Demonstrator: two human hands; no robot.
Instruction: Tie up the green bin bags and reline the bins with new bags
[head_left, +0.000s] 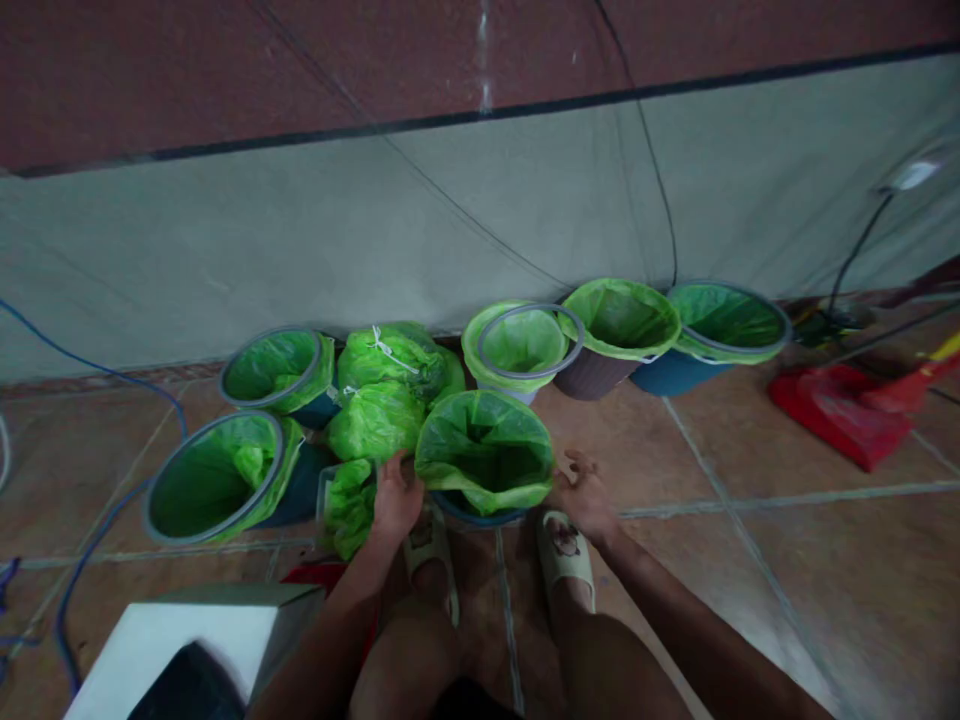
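A bin lined with a green plastic bag (484, 490) stands right in front of my feet, its liner spread over the rim and its mouth facing up. At the liner's left side is my left hand (399, 495), fingers loosely bent and apart; whether it touches the bag I cannot tell. My right hand (585, 497) is by the right side of the rim, fingers spread, with nothing visible in it. Left of my left hand, a clear container holds a crumpled green bag (351, 508). Behind it sit tied green bags (377, 420) with white knots.
Two lined bins (279, 475) stand at the left. Along the wall are a small lined bin with a loose grey ring (574, 322), a brown bin (592, 378) and a blue bin (682, 372). A red dustpan (832, 405), blue hose (112, 530) and white box (187, 640) lie around.
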